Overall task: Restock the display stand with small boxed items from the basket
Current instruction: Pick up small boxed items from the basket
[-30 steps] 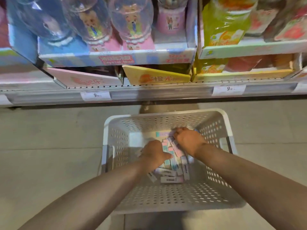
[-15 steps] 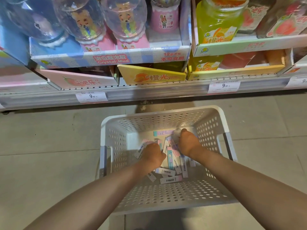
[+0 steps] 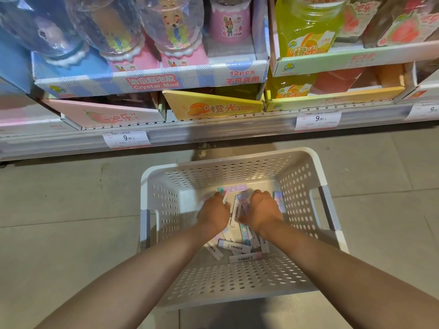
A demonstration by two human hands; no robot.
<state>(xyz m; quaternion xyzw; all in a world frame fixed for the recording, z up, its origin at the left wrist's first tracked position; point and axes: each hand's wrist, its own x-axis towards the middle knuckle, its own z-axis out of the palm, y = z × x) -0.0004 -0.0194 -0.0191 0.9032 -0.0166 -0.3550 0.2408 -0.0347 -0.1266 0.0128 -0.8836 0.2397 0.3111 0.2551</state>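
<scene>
A white perforated basket (image 3: pixel 237 288) stands on the floor below the shelf. Several small pastel boxes (image 3: pixel 234 245) lie in a heap on its bottom. Both my hands are down inside it. My left hand (image 3: pixel 215 213) is curled round a few of the small boxes, whose ends stick out past the fingers. My right hand (image 3: pixel 260 210) grips more boxes against the heap, with its fingers curled under and hidden. A longer pastel box (image 3: pixel 234 187) lies beyond the hands at the far wall.
A shelf edge (image 3: pixel 213 132) with price tags runs across above the basket. On it stand display cartons of crystal-mud globes (image 3: pixel 152 78), a yellow carton (image 3: pixel 213 106), a pink carton (image 3: pixel 107 115) and green jars (image 3: pixel 306 27). Grey floor tiles (image 3: pixel 71 210) surround the basket.
Both hands moved toward the basket's far side and drew closer together, gathering boxes. The left hand now holds boxes lifted off the heap.
</scene>
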